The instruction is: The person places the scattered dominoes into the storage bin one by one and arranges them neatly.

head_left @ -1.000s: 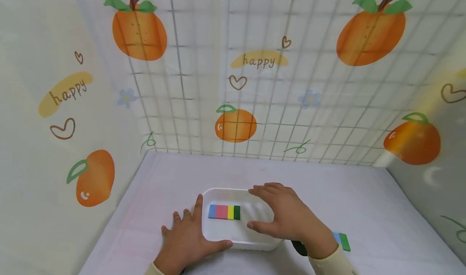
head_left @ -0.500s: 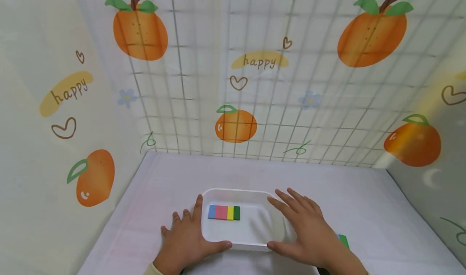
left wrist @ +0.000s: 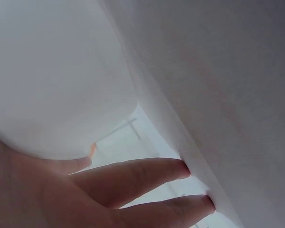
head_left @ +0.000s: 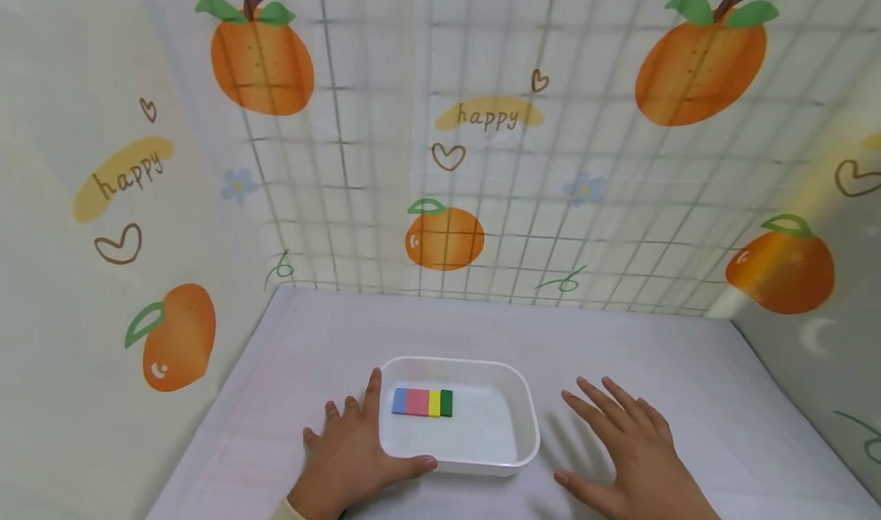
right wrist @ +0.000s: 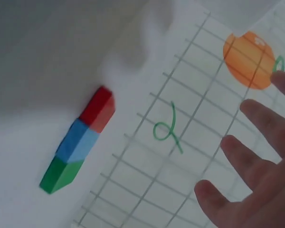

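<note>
A white plastic container stands on the table in the head view. In its left half lies a row of coloured blocks: light blue, pink, yellow and dark green. My left hand rests at the container's left end, index finger along the left rim and thumb at the front edge. To the right of the container, my right hand is spread with nothing in it. The right wrist view has a row of red, blue and green blocks near that hand.
A white cloth covers the table. Behind it hangs a curtain with a grid, oranges and "happy" lettering. Similar cloth walls stand at the left and right.
My right hand has moved from over the container to the table at its right, now hiding the blocks there in the head view. The left hand and the container's blocks have stayed put.
</note>
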The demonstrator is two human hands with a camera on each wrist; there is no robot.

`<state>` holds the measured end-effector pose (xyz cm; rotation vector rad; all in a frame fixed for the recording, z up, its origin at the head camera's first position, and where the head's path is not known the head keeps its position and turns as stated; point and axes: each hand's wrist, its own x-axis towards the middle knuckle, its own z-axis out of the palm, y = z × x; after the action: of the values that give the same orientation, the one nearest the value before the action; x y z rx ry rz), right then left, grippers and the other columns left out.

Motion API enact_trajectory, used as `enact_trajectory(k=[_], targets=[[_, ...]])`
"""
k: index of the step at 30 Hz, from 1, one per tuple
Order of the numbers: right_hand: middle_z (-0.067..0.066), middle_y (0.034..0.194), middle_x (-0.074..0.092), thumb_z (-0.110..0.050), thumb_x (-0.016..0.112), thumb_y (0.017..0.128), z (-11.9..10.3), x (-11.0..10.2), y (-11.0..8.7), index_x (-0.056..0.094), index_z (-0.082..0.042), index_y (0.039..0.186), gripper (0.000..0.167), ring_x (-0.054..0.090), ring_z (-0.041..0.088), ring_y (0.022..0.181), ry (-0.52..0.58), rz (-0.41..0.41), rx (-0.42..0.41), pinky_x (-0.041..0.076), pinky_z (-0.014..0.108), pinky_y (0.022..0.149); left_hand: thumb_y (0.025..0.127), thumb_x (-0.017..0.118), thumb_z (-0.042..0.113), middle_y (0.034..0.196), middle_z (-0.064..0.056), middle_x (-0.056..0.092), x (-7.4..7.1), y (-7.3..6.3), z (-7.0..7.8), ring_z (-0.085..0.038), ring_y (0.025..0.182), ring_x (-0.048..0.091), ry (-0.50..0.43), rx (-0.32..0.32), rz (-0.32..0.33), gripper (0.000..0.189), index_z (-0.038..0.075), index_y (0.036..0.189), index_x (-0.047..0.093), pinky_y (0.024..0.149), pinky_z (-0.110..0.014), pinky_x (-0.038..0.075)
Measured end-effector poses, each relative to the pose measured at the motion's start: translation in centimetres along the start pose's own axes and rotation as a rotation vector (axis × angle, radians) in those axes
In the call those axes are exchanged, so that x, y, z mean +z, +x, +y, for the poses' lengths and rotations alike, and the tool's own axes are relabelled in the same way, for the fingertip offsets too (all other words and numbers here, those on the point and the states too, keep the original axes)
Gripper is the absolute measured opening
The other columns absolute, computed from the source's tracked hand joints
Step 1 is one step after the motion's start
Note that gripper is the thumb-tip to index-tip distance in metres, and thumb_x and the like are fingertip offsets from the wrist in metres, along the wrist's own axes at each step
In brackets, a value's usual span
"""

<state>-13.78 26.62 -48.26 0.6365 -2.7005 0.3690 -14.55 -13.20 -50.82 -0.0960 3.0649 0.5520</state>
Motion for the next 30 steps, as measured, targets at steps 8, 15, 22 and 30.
enact_trajectory(k=[8,15,22,30], targets=[[0.005,0.162,0.046,-0.072,0.084,0.075,1.3,0.2,-0.8,0.048,-0.033,0.159,0.099,0.027,0.036,0.155,-0.065,0.101,0.048,0.004,0.073,0.12,0.043,0.051,0.113,0.144,-0.021,0.058,0.2,0.1,-0.1,-0.059,0.135,0.047,-0.002,0.015,0.001,0.158,0.028,0.171,0.014,0.09,-0.092,0.03],[0.008,0.159,0.049,-0.068,0.087,0.072,2.2,0.5,-1.0,0.05,-0.029,0.158,0.101,0.03,0.038,0.153,-0.08,0.159,0.062,0.009,0.075,0.118,0.043,0.051,0.113,0.145,-0.02,0.057,0.1,0.1,-0.1,-0.058,0.137,0.045,0.0,0.0,-0.011,0.158,0.029,0.171,0.012,0.092,-0.091,0.029],[0.008,0.16,0.049,-0.066,0.088,0.073,2.2,0.4,-0.9,0.05,-0.029,0.159,0.101,0.031,0.039,0.152,-0.073,0.159,0.064,0.01,0.076,0.117,0.041,0.048,0.115,0.143,-0.019,0.059,0.1,0.1,-0.1,-0.057,0.135,0.047,0.007,0.002,0.0,0.159,0.029,0.171,0.014,0.091,-0.091,0.031],[0.01,0.16,0.048,-0.067,0.087,0.074,2.1,0.1,-0.9,0.047,-0.028,0.16,0.103,0.031,0.041,0.152,-0.092,0.132,0.083,0.007,0.077,0.117,0.041,0.049,0.114,0.142,-0.019,0.059,0.1,0.1,-0.1,-0.057,0.136,0.047,0.012,0.005,0.007,0.159,0.029,0.171,0.014,0.091,-0.091,0.031]])
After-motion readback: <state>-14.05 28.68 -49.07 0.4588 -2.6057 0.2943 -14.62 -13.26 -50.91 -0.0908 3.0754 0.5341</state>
